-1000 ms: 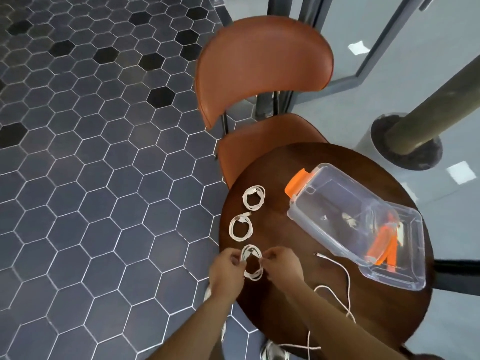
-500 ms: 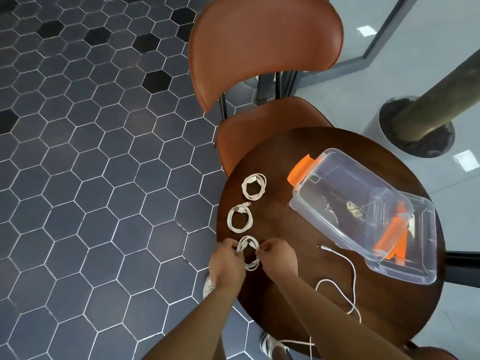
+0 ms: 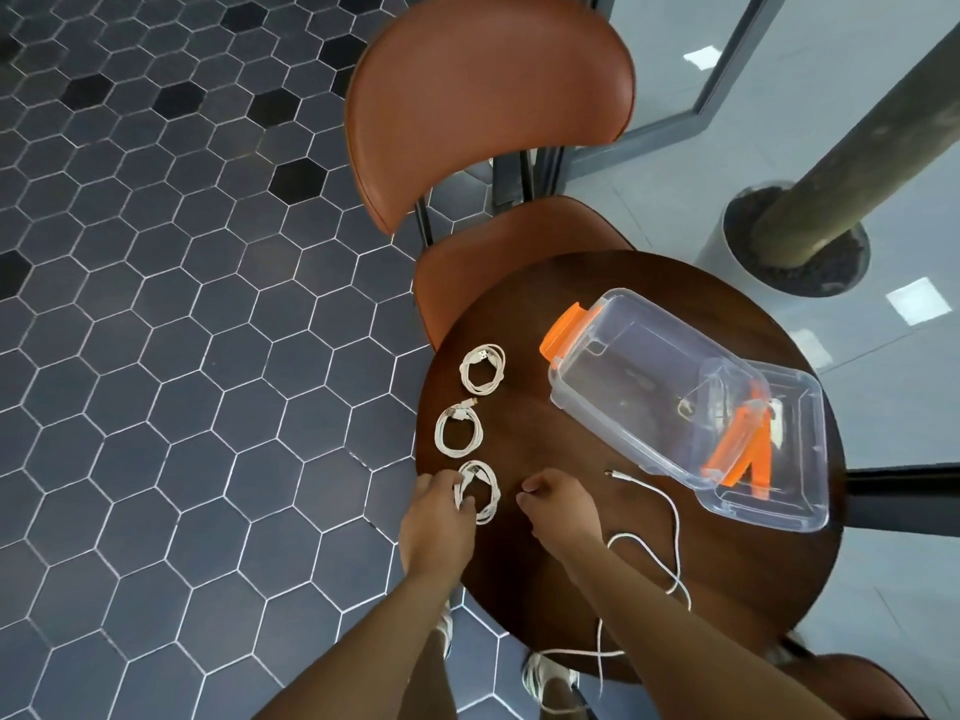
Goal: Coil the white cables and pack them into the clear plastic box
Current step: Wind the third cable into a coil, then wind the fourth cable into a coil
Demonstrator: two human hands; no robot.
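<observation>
Three coiled white cables lie in a column on the left part of the round dark table (image 3: pixel 550 439): a far coil (image 3: pixel 483 368), a middle coil (image 3: pixel 458 429) and a near coil (image 3: pixel 479 491). My left hand (image 3: pixel 439 517) pinches the left side of the near coil. Just right of that coil, my right hand (image 3: pixel 561 506) hovers with curled fingers and holds nothing. A loose uncoiled white cable (image 3: pixel 670 517) trails over the table's near edge. The clear plastic box (image 3: pixel 644 387) with orange latches lies tilted on its clear lid (image 3: pixel 800 459).
A brown leather chair (image 3: pixel 488 96) stands pushed against the table's far side. Hexagon floor tiles spread to the left. A thick post in a round base (image 3: pixel 795 241) rises at the right. My shoes (image 3: pixel 545 678) show below the table edge.
My right hand has let go of the near coil and drawn away to the right. My left hand still holds that coil, now lying flat on the table.
</observation>
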